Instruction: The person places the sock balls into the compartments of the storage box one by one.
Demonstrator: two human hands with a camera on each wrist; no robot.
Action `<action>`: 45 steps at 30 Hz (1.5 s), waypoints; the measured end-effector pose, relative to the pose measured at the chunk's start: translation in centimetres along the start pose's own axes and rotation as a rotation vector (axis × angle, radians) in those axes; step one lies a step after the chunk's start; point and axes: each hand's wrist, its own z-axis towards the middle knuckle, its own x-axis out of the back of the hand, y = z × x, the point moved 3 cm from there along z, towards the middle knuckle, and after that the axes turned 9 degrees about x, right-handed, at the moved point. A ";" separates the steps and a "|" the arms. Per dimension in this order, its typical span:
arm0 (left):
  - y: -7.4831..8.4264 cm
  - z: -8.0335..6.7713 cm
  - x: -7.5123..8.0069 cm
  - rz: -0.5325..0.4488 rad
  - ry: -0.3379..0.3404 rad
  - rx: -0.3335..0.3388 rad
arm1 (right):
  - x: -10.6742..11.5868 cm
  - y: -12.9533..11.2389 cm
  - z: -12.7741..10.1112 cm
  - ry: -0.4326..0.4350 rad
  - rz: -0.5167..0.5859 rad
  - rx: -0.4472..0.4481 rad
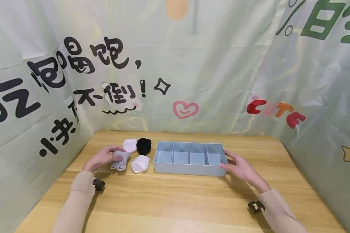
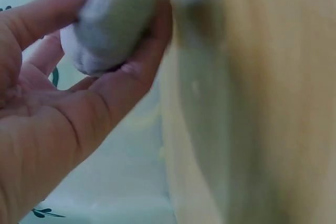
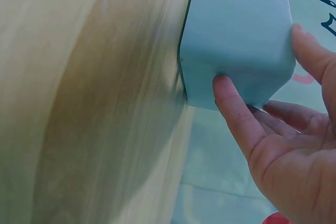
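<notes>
L hand (image 1: 102, 158) has grey bundle (image 1: 121, 163) pinched btwn thumb & fingers, w/ pale bundle (image 1: 130, 145), white bundle (image 1: 140, 164) & black bundle (image 1: 144, 146) just to its rt; a loose pinch could let the roll unfold, a low swing could bump those. Blue box (image 1: 189, 169) sits btwn these & R hand (image 1: 246, 169), which grips its rt end, so an uneven push there could skew it. L wrist cam blurry, bundle top cropped, so prob. lifted but can't confirm; some R fingertips hidden behind box end.

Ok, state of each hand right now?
Left hand: closed, holding the gray cloth bundle.
Right hand: open, touching the right end of the blue divided box.
</notes>
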 end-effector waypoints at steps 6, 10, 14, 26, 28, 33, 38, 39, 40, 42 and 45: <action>1.2 0.0 0.3 -0.116 -0.078 -0.029 | 0.2 -0.1 0.0 0.000 -0.007 0.008; 2.1 0.2 0.1 -0.122 -0.097 -0.057 | 0.3 -0.2 0.1 0.003 -0.016 0.019; 3.1 0.3 -0.2 -0.110 -0.074 -0.107 | 0.3 -0.3 0.1 0.002 -0.021 0.024; 5.9 2.0 -2.8 -0.236 -0.116 -0.150 | 0.4 0.1 -0.2 0.000 -0.024 0.015; 6.3 2.1 -3.1 -0.260 -0.125 -0.159 | 0.3 0.0 -0.3 0.000 -0.023 0.015; 7.0 2.4 -3.7 -0.324 -0.138 -0.203 | 0.2 0.0 -0.2 0.006 -0.015 0.025; 7.5 2.8 -4.8 -0.344 -0.119 -0.251 | 0.2 0.2 -0.1 0.000 -0.007 0.018; 7.6 2.8 -5.1 -0.339 -0.111 -0.260 | 0.2 0.2 -0.1 -0.003 -0.004 0.015; 7.7 2.9 -5.4 -0.332 -0.099 -0.269 | 0.2 0.2 -0.1 -0.006 0.000 0.012; 8.0 3.1 -5.9 -0.313 -0.078 -0.284 | 0.1 0.1 -0.1 -0.007 0.003 0.008; 8.4 3.3 -6.7 -0.306 -0.065 -0.304 | 0.1 0.1 -0.2 -0.008 0.002 0.006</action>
